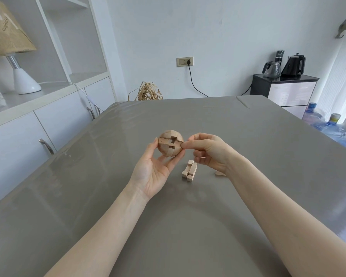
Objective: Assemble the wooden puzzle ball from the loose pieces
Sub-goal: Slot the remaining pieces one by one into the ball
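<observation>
cradling one puzzle ball (170,143), left hand (155,168); right hand (207,150) pinches its edge; one loose piece (189,170) clear, another (219,173) half-hidden.

puzzle ball (170,145): pale smooth wood | loose piece (189,170): same bare wood | table (248,136): grey, glossy

Loads of bare surface (248,136) all round, so there's easy passage from the near edge, the left and the far side. Only low clutter: a notched wooden piece (189,170) lying just below the ball (170,143), between the two forearms, and a second bit (219,173) mostly hidden under the right wrist. The ball is held up off the surface, with the left hand (154,170) cupping its underside and the right hand (207,150) closing off its right flank, so its top and far side are the open ways in.
</observation>
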The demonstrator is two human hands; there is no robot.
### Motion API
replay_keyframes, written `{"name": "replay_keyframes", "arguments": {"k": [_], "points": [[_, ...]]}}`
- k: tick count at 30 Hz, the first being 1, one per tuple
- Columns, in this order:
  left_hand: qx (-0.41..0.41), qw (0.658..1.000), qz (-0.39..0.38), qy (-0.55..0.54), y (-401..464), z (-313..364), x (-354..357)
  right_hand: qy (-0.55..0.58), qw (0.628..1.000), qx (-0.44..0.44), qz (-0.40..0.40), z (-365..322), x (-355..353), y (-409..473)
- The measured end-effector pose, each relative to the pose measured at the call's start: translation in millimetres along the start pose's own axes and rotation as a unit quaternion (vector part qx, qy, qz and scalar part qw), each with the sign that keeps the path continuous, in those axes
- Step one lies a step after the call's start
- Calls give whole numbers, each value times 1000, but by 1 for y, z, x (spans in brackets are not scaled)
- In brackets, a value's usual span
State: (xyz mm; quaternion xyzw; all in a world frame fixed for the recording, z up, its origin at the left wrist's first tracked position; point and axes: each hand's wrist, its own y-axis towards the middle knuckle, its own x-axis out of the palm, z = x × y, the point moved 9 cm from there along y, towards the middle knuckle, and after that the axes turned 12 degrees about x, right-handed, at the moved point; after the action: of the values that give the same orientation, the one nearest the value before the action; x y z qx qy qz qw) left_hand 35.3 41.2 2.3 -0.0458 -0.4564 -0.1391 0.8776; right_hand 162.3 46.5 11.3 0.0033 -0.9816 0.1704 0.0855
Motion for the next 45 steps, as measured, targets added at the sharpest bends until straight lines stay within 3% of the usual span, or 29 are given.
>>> {"name": "replay_keyframes", "arguments": {"k": [8,27,40,45], "points": [[8,1000,-8,6,0,1,2,0,997,-63,47,-10,-1,-5],[12,1000,15,-1,6,-5,-12,1,998,-51,47,-1,-2,1],[20,999,27,-6,4,-1,-12,-7,1000,-8,4,5,2,0],[12,999,38,-6,4,-3,-15,-55,996,-24,65,-6,-14,-7]]}}
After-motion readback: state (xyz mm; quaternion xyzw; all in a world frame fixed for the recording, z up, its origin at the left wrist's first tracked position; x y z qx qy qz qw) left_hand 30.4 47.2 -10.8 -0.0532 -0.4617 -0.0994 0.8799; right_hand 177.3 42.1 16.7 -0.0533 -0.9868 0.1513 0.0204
